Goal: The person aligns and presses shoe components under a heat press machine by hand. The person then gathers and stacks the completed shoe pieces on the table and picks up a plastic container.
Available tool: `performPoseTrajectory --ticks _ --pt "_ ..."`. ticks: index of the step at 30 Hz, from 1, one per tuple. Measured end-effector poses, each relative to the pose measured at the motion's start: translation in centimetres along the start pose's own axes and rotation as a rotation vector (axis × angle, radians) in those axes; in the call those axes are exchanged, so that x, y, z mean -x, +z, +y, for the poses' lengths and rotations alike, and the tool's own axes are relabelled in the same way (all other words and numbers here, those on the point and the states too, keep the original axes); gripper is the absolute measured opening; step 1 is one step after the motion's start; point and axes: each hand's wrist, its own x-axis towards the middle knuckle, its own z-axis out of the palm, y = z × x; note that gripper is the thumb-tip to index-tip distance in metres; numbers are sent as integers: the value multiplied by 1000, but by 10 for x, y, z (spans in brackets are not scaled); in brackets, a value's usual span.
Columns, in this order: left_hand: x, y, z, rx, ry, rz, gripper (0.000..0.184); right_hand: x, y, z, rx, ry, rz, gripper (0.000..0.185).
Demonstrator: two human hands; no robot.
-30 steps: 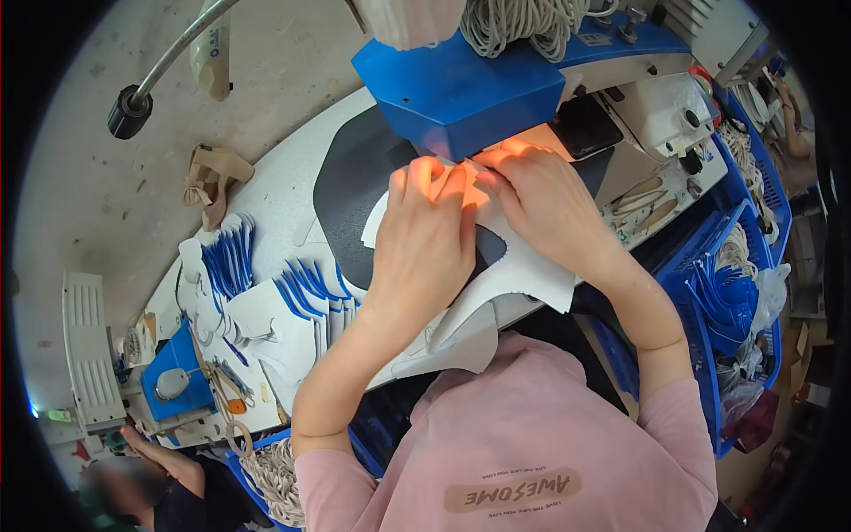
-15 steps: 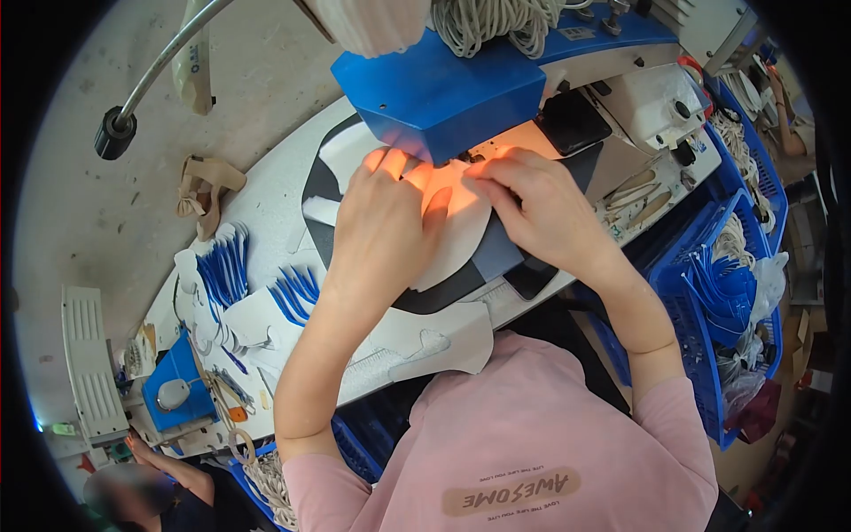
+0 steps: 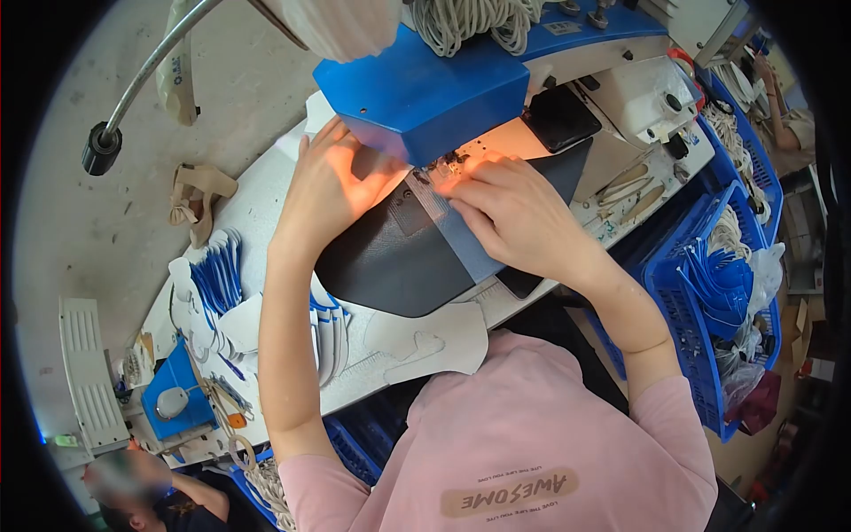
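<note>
The blue sewing machine head [image 3: 421, 89] overhangs the lit work spot. My left hand [image 3: 324, 191] is at its left side, slightly blurred, gripping a white cut piece [image 3: 320, 108] that shows behind the fingers and is largely hidden by the hand and the machine. My right hand [image 3: 514, 208] sits just right of the needle area [image 3: 439, 168], fingers bent together at the small metal parts. What those fingertips hold, if anything, is hidden. Below both hands lies the dark machine bed [image 3: 399, 257] with a grey strip running across it.
White pieces with blue edges [image 3: 217, 270] are stacked on the left of the white table [image 3: 266, 208]. A black phone [image 3: 563, 118] and wooden-handled tools [image 3: 634, 191] lie at right. Blue baskets [image 3: 691, 346] stand beyond. A co-worker [image 3: 168, 496] sits at lower left.
My left hand has moved left and back with the white piece, uncovering the dark bed. My right hand has shifted slightly left and down, staying near the needle area.
</note>
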Motion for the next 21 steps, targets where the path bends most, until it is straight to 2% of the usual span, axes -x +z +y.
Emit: performPoseTrajectory --ticks 1,3,4,6,7,8,10,11,13,15,17,19,21 --pt "5 4 -1 -45 -31 39 29 3 -2 -2 1 1 1 18" --pt "18 9 -2 -138 -99 120 28 12 -11 -17 -327 -74 -76 17" --pt "27 7 1 -140 -105 118 28 20 -15 -27 -334 -75 -78 17" --pt "49 -1 10 55 -188 234 29 36 -20 -45 -495 -240 -179 14" --pt "62 -11 18 68 -330 282 29 43 -17 -47 -504 -242 -179 14" --pt "78 -22 24 81 -472 328 29 51 -9 -48 -463 -187 -307 13" --pt "118 -32 14 -282 -327 651 28 68 13 -46 -381 -79 -564 12" --pt "138 -35 9 -292 -339 645 28 76 25 -41 -396 -85 -569 12" --pt "176 -34 1 -605 -389 593 30 91 56 -31 -263 51 -558 15" --pt "212 -6 -21 -528 -613 316 36 102 83 -29 -245 57 -491 16" --pt "240 34 -37 -810 -524 85 38 110 103 -27 -178 95 -347 18" --pt "230 59 -20 -446 -443 249 33 113 118 -32 -179 158 -398 20" --pt "216 85 -6 -127 -470 148 30 115 127 -39 -175 279 -503 24"
